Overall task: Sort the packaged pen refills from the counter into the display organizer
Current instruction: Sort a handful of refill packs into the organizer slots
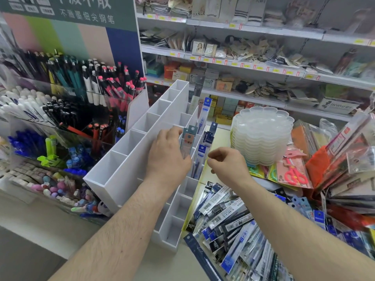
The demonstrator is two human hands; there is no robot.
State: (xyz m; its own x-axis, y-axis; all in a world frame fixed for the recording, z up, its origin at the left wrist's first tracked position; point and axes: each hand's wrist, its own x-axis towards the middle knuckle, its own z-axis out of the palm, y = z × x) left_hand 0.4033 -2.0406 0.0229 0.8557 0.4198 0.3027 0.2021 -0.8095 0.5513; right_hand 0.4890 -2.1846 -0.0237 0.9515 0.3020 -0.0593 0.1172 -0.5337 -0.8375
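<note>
Near right: loose pile of packaged pen refills (229, 226) on the counter (162, 266), mostly blue/black packs with barcode labels, overlapping at all angles. One long dark pack (200, 258) lies diagonally at the pile's near-left edge.

Near centre to far: white display organizer (140, 159), stepped rows of open compartments running away from camera. Tall back row on the left looks bare inside; lower front row on the right, nearest cells show nothing in them.

Mid: left hand (168, 157) over the organizer's front row, fingers curled round the grey-headed refill packs (187, 138) standing upright in a middle cell. Grip on them looks like a hold from the side; fingertips are hidden behind the packs, so exact contact unclear.

Right hand (225, 165) just right of that, above the organizer's right edge, fingers curled in, thumb and forefinger tips together. Cannot tell if it's pinching anything, nothing visible between them.

Just beyond the hands: blue-headed refill packs (207, 138) upright in adjacent cells; farther cell holds a taller blue pack (204, 114) and a dark one (197, 88).

Right of organizer: stack of clear scalloped trays (263, 134), pink scissors pack (294, 173).

Left: pen display rack (67, 94). Far: shelves (253, 57) of stationery.
</note>
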